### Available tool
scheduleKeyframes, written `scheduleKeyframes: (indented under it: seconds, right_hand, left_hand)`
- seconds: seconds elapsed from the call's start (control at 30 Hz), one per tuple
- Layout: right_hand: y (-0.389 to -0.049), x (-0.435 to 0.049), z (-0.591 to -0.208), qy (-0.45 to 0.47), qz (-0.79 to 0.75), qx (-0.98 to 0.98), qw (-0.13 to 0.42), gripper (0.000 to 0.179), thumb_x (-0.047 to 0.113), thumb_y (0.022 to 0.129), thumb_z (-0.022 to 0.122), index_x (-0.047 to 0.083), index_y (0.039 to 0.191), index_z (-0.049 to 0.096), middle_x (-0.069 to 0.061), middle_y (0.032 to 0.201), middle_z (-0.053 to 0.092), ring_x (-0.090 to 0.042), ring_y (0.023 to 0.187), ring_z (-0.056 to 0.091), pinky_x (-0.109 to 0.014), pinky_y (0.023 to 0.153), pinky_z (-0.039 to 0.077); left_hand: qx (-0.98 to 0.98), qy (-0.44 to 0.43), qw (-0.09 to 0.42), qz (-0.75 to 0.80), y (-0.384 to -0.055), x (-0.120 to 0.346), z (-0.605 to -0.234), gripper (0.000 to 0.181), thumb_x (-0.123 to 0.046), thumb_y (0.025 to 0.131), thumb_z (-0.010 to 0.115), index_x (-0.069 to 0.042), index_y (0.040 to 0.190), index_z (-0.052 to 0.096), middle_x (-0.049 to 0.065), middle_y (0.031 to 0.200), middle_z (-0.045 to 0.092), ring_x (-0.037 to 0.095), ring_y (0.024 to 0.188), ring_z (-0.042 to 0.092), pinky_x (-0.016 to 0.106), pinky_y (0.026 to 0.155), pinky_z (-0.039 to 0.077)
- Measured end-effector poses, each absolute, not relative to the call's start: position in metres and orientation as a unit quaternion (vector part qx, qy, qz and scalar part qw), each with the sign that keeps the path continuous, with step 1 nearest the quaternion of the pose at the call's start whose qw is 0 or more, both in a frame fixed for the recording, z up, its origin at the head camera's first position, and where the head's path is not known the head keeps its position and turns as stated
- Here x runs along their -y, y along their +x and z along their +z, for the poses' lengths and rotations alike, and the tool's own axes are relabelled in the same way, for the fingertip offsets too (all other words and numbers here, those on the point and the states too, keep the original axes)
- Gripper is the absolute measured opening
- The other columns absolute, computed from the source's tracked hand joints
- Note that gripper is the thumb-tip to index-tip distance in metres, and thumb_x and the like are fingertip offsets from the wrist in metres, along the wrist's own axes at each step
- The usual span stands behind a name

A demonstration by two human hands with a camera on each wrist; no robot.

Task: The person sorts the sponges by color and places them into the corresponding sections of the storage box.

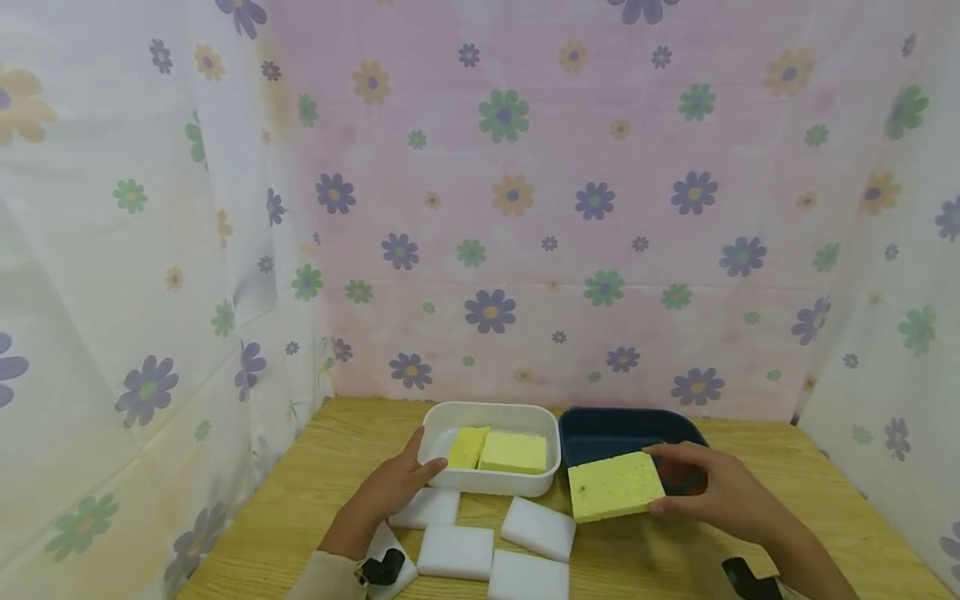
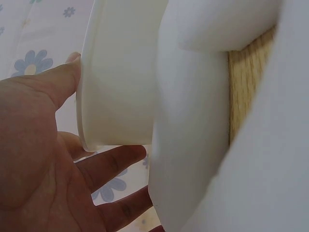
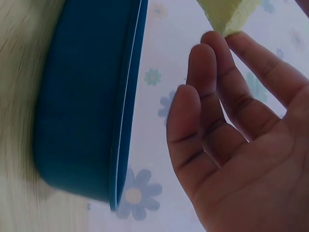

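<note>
My right hand pinches a yellow sponge block by its right end, between thumb and fingers. The sponge is tilted over the front of a dark blue tub; the right wrist view shows only its corner, above the tub's rim. My left hand touches the left front corner of a white tub, its fingers spread and fairly straight against the outer wall. Inside the white tub lie two yellow sponges, a narrow one leaning and a wider one flat.
Several white sponge blocks lie on the wooden table in front of the white tub, one partly behind my left wrist. Something reddish shows inside the blue tub behind my right fingers. Flowered curtains enclose the table's back and sides.
</note>
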State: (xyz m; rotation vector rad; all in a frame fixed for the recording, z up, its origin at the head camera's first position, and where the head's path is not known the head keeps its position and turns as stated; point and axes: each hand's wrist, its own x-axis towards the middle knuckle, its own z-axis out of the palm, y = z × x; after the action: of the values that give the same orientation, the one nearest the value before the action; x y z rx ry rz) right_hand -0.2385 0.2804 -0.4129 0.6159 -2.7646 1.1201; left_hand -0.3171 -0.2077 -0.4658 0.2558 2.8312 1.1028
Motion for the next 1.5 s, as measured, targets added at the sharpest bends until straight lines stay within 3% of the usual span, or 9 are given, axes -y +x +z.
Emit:
scheduleKeyframes:
  seconds: [0.17, 0.4, 0.57, 0.93, 1.03, 1.27, 1.5]
  right_hand:
    - [-0.245, -0.267, -0.415, 0.192, 0.376, 0.904, 0.071, 0.065, 0.040, 0.083, 0.087, 0.020, 0.141, 0.064, 0.002, 0.108, 0.068, -0.008, 0.092, 0.063, -0.027, 0.071, 0.056]
    - [-0.255, -0.251, -0.415, 0.191, 0.366, 0.906, 0.090, 0.070, 0.048, 0.081, 0.087, 0.020, 0.141, 0.064, 0.002, 0.114, 0.068, -0.012, 0.098, 0.064, -0.025, 0.076, 0.056]
    - [-0.265, -0.242, -0.417, 0.181, 0.345, 0.915, 0.108, 0.073, 0.055, 0.078, 0.086, 0.023, 0.140, 0.065, 0.004, 0.115, 0.067, -0.012, 0.101, 0.064, -0.026, 0.079, 0.056]
    - [-0.287, -0.218, -0.420, 0.165, 0.332, 0.921, 0.123, 0.083, 0.065, 0.074, 0.084, 0.020, 0.140, 0.065, -0.002, 0.126, 0.066, -0.030, 0.118, 0.065, -0.055, 0.095, 0.055]
    - [-0.292, -0.212, -0.420, 0.168, 0.320, 0.923, 0.128, 0.083, 0.067, 0.075, 0.083, 0.020, 0.141, 0.065, -0.003, 0.126, 0.066, -0.031, 0.119, 0.065, -0.055, 0.095, 0.055]
    - [-0.300, -0.195, -0.419, 0.164, 0.315, 0.924, 0.145, 0.078, 0.065, 0.075, 0.084, 0.022, 0.138, 0.068, -0.004, 0.128, 0.065, -0.032, 0.118, 0.064, -0.056, 0.094, 0.054]
    - [-0.310, -0.164, -0.418, 0.138, 0.339, 0.921, 0.131, 0.077, 0.067, 0.075, 0.083, 0.023, 0.136, 0.069, -0.002, 0.135, 0.066, -0.029, 0.120, 0.063, -0.054, 0.098, 0.053]
  left_hand:
    - [-0.925, 0.089, 0.041, 0.367, -0.318, 0.207, -0.469, 0.094, -0.066, 0.100, 0.053, -0.017, 0.168, 0.011, 0.006, 0.116, 0.075, 0.030, 0.113, 0.070, 0.062, 0.103, 0.046]
    - [-0.928, 0.083, 0.042, 0.361, -0.319, 0.207, -0.471, 0.095, -0.067, 0.099, 0.053, -0.019, 0.169, 0.010, 0.009, 0.126, 0.072, 0.032, 0.117, 0.068, 0.062, 0.103, 0.046]
    - [-0.928, 0.083, 0.042, 0.361, -0.319, 0.207, -0.468, 0.093, -0.065, 0.100, 0.053, -0.019, 0.169, 0.011, 0.008, 0.123, 0.073, 0.034, 0.119, 0.068, 0.063, 0.104, 0.045]
    - [-0.928, 0.083, 0.046, 0.361, -0.316, 0.208, -0.464, 0.094, -0.065, 0.100, 0.053, -0.018, 0.168, 0.010, 0.009, 0.125, 0.072, 0.033, 0.116, 0.069, 0.062, 0.102, 0.047]
    - [-0.928, 0.083, 0.048, 0.359, -0.317, 0.208, -0.464, 0.095, -0.066, 0.100, 0.052, -0.017, 0.169, 0.009, 0.011, 0.129, 0.071, 0.034, 0.118, 0.068, 0.063, 0.102, 0.047]
    - [-0.929, 0.089, 0.040, 0.356, -0.320, 0.207, -0.466, 0.094, -0.065, 0.100, 0.053, -0.018, 0.169, 0.010, 0.004, 0.115, 0.075, 0.028, 0.111, 0.071, 0.061, 0.103, 0.047]
    - [-0.929, 0.087, 0.043, 0.357, -0.319, 0.208, -0.466, 0.093, -0.065, 0.100, 0.053, -0.017, 0.168, 0.010, 0.007, 0.119, 0.074, 0.032, 0.115, 0.069, 0.062, 0.103, 0.046]
